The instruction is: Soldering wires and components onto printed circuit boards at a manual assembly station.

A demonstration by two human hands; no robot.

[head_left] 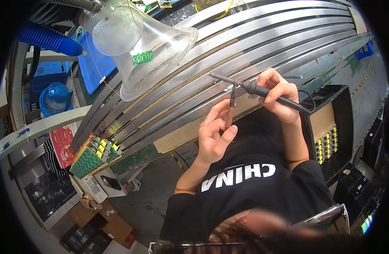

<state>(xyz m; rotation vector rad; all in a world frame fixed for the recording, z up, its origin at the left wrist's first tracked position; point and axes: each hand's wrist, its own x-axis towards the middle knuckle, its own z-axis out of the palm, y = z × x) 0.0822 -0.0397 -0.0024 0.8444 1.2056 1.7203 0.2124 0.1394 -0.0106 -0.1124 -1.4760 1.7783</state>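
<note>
Right hand (pixel 282 97) grips iron (pixel 256 89), right of hood (pixel 165 44); left hand (pixel 215 133), fingers pinching brown tool (pixel 230 115), lower right of hood, tip at iron's collar (can't tell if touching). Boards (pixel 90 161) lower left of hood, blue fan (pixel 56 98) left.

I get bright, cool light, source unclear. Glare streaks the metal rails (pixel 287 36); fainter shine on the clear hood (pixel 137 82). Black shirt (pixel 254 197) swallows detail. Fisheye bends straight edges, rim goes black. Lower middle smeared, centre sharp.
</note>
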